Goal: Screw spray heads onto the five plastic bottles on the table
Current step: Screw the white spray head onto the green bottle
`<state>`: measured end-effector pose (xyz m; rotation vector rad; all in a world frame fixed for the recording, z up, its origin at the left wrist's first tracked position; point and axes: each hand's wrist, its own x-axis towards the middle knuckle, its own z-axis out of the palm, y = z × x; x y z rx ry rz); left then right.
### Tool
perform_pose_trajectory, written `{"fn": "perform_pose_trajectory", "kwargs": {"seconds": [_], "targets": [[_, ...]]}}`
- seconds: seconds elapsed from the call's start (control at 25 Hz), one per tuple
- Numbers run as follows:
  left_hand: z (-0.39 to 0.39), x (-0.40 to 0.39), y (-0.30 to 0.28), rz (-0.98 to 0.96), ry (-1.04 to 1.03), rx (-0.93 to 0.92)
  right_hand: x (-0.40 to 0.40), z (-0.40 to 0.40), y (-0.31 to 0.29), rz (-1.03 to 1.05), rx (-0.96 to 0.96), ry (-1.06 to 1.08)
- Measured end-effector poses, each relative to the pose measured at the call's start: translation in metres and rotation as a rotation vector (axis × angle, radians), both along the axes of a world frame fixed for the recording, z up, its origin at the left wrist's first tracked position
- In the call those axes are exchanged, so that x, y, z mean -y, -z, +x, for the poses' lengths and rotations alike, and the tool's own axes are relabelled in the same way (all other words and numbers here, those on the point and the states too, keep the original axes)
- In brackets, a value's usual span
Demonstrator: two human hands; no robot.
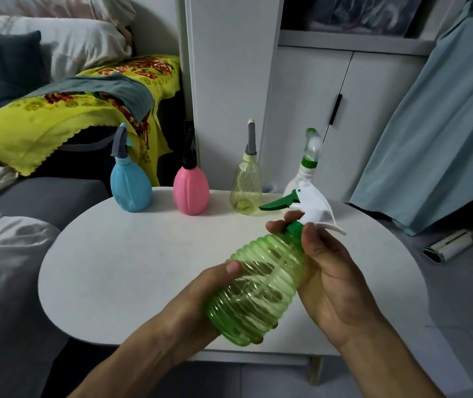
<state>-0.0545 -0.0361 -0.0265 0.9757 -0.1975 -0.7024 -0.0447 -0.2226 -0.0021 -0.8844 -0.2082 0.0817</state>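
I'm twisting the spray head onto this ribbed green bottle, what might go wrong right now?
1. The ribbed green bottle is held tilted in the air, so the spray head may cross-thread on its green collar.
2. The left hand grips the thin ribbed wall; squeezing may deform it.
3. The head's green nozzle points toward the clear yellow bottle, so a swing might topple it.

1. A round white table (120, 254) stands on a grey floor (465, 326).
2. A grey sofa (42, 202) on the left holds a yellow flowery blanket (37, 122).
3. A white cupboard (315, 110) stands behind, beside a light blue curtain (445, 124).
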Motion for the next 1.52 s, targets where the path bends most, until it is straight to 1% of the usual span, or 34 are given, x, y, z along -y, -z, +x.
{"fn": "perform_pose_trajectory", "kwargs": {"seconds": [0.16,0.32,0.4,0.48,0.52,0.56,0.64,0.68,0.72,0.84,0.88,1.0,1.08,1.12,1.16,1.24,1.28,1.32,1.4,1.48,1.52], "targets": [[-0.001,0.004,0.002,0.009,-0.081,0.006,-0.005,-0.001,-0.004,-0.082,-0.027,0.108],[-0.001,0.007,0.005,0.053,-0.140,0.020,-0.005,0.000,-0.005,-0.129,-0.036,0.129],[0.000,0.011,0.009,0.055,-0.182,0.043,-0.004,0.000,-0.004,-0.160,-0.018,0.150],[0.004,0.011,0.011,0.028,-0.264,0.073,-0.002,0.001,-0.003,-0.233,0.023,0.206],[0.008,0.010,0.010,0.048,-0.316,0.123,0.000,0.002,-0.003,-0.283,0.039,0.249],[0.011,0.008,0.010,0.126,-0.347,0.214,0.002,0.003,-0.003,-0.328,0.051,0.292],[0.012,0.009,0.009,0.419,-0.355,0.486,0.005,0.006,-0.001,-0.375,0.068,0.356],[0.011,0.012,0.010,0.526,-0.380,0.583,0.006,0.007,-0.001,-0.381,0.085,0.358],[0.010,0.016,0.011,0.564,-0.418,0.617,0.007,0.008,-0.001,-0.387,0.105,0.320],[0.015,0.026,0.008,0.392,-0.443,0.599,0.008,0.006,0.001,-0.496,0.082,0.074],[0.019,0.028,0.008,0.379,-0.461,0.612,0.008,0.005,0.005,-0.546,0.043,0.065],[0.030,0.041,0.011,0.491,-0.518,0.669,0.012,0.004,0.013,-0.600,-0.093,0.287],[0.034,0.048,0.020,0.557,-0.468,0.642,0.024,0.009,0.013,-0.599,-0.073,0.429],[0.038,0.049,0.026,0.637,-0.429,0.672,0.034,0.015,0.012,-0.614,-0.052,0.518],[0.043,0.047,0.033,0.782,-0.393,0.756,0.047,0.024,0.010,-0.647,-0.033,0.622],[0.059,0.039,0.049,1.100,-0.340,1.046,0.076,0.050,0.006,-0.731,-0.008,0.809],[0.067,0.035,0.056,1.192,-0.331,1.149,0.091,0.064,0.006,-0.778,-0.014,0.866],[0.075,0.030,0.064,1.257,-0.322,1.175,0.104,0.079,0.006,-0.822,-0.030,0.901],[0.089,0.019,0.080,1.393,-0.284,1.117,0.125,0.111,0.013,-0.889,-0.067,0.942],[0.093,0.012,0.097,1.537,-0.216,1.081,0.138,0.138,0.031,-0.911,-0.095,0.935],[0.093,0.011,0.106,1.578,-0.218,1.084,0.143,0.150,0.043,-0.911,-0.112,0.906]]}}
